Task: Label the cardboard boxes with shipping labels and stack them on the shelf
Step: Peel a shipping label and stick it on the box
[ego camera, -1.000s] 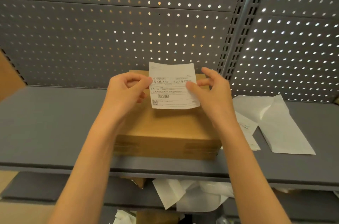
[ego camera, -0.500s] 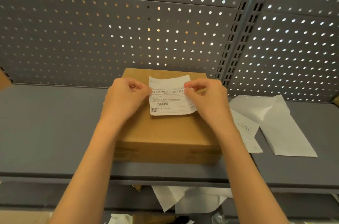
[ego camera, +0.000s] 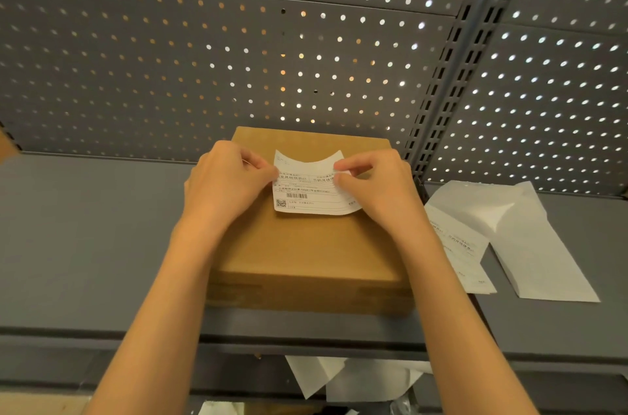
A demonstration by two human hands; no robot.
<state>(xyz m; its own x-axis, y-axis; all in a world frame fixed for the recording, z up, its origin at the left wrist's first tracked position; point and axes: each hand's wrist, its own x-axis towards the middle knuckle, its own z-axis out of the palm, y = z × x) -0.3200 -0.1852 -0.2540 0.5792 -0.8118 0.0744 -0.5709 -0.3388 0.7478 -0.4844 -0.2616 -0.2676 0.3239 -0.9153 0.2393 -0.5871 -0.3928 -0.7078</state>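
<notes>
We reach both arms over the grey shelf (ego camera: 85,244). Our left hand (ego camera: 227,180) and right hand (ego camera: 373,190) each pinch a side edge of the shipping label (ego camera: 311,192), its lower part on the cardboard box (ego camera: 306,251), its top curled up. Uneven pressing could crease or skew it. Behind stands a perforated panel (ego camera: 204,57).

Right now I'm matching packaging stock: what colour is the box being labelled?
Plain brown cardboard box, no visible print, seen best in the head view.
</notes>
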